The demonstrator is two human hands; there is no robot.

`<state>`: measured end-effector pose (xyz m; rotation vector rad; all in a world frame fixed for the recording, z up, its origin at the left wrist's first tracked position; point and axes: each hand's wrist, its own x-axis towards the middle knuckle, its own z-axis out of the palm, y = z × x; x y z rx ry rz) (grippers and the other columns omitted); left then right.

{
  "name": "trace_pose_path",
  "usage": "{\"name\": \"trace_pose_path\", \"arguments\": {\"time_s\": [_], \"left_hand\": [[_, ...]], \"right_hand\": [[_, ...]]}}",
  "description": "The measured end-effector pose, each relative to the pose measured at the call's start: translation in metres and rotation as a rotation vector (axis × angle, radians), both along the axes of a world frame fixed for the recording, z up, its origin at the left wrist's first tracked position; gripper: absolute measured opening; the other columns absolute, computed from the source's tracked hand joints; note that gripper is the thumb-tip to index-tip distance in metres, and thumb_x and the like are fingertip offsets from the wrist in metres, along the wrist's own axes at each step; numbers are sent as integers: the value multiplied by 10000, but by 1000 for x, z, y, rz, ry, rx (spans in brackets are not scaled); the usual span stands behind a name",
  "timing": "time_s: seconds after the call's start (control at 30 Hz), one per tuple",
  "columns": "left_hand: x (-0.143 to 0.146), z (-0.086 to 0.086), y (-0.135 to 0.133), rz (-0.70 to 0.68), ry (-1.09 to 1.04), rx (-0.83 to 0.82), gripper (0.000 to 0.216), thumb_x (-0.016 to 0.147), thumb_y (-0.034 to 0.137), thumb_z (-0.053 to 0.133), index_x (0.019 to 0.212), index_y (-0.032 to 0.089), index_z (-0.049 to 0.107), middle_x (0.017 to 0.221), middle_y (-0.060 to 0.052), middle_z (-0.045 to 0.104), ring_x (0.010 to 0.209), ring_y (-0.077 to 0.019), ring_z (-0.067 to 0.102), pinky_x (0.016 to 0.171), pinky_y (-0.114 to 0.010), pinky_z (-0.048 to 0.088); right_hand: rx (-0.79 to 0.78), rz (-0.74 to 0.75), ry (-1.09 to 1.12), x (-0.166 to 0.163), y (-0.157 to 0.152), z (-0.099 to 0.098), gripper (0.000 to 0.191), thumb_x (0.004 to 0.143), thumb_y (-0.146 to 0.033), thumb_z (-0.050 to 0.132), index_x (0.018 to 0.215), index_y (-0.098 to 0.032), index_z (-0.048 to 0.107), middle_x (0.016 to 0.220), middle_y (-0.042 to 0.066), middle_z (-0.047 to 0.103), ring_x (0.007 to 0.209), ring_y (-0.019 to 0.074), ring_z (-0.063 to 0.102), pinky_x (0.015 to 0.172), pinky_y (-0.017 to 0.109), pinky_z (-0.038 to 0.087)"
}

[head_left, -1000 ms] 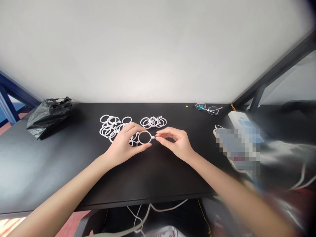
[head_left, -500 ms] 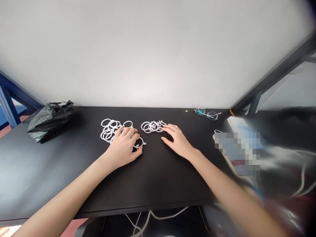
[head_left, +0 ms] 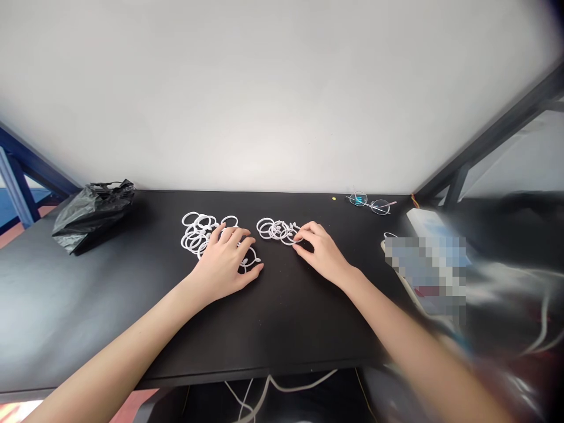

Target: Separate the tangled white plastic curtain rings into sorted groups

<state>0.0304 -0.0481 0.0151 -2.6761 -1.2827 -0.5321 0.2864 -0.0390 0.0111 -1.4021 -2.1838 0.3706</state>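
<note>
Two groups of thin white rings, some with small knobs or tabs, lie on the black table. My left hand rests over the right side of the larger left pile of rings, fingers spread and thumb stretched out, covering part of it. At the smaller right cluster of rings, my right hand has thumb and fingertips closed on the edge of the nearest white ring. That ring still overlaps the others in its cluster.
At the far left sits a crumpled black plastic bag. Eyeglasses lie near the wall at the back right, beside a tiny yellow bit. A white box and a blurred-out item are on the right. Cables hang below the front edge.
My right thumb and fingers have closed on a ring, and the right cluster has shifted slightly to the right. My left thumb has stretched outward.
</note>
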Motion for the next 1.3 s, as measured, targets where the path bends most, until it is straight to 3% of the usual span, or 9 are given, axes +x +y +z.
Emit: {"name": "trace_pose_path", "arguments": {"time_s": [0.17,0.33,0.5,0.6,0.83,1.0,1.1,1.2,1.3], "left_hand": [[1,2,0,-27,-52,-10,358,884,463,563,1062,158,620,1162,-144,640,1111,-324,570,1090,-570,325],[2,4,-2,-59,-136,-57,290,896,415,576,1074,186,603,1152,-120,641,1090,-303,577,1082,-566,326],[5,10,-6,-95,-305,-156,299,941,348,539,1192,185,547,1190,-114,620,1086,-273,563,1027,-490,388],[7,13,-11,-121,-451,-274,294,964,312,508,1230,188,522,1207,-114,606,1124,-253,548,987,-420,425],[13,18,-15,-188,-681,-660,194,983,324,487,952,193,626,807,-6,599,733,-136,547,688,-254,448],[11,21,-14,-222,-689,-685,236,976,326,501,845,171,622,760,0,546,688,-120,486,623,-240,384],[10,22,-16,-273,-587,-740,286,989,335,471,787,165,580,709,16,511,637,-105,439,601,-237,356],[11,22,-19,-329,-485,-756,331,1007,328,427,729,168,510,649,39,411,581,-96,347,564,-238,319],[13,21,-21,-353,-446,-689,345,1016,300,396,703,174,469,643,33,396,608,-109,362,600,-244,338]], "right_hand": [[-62,34,-14,8,0,5,102,896,-207,585,798,-200,612,1066,59,575,812,167,612,685,314,510],[-84,39,250,9,4,7,145,887,-294,615,782,-195,624,956,51,624,751,153,609,613,276,497],[67,-36,400,-1,-4,10,130,903,-316,617,832,-211,644,810,28,665,655,148,605,578,278,492],[190,76,409,-10,-13,10,105,913,-260,603,839,-221,666,804,38,692,676,164,628,605,300,523],[252,414,390,-28,-28,0,188,929,-158,559,923,-237,730,985,65,746,855,200,709,760,347,607],[235,253,578,-28,-34,9,120,883,-176,626,908,-219,734,1026,79,739,804,199,731,715,325,625],[-19,104,760,-28,-33,15,126,877,-272,658,968,-197,700,883,54,710,580,137,680,550,281,597],[-465,146,876,-28,-29,16,269,851,-397,691,984,-164,677,764,20,672,496,114,637,476,258,569],[-652,167,935,-30,-26,16,305,787,-427,754,851,-137,684,669,6,654,497,118,633,472,248,562]]}}
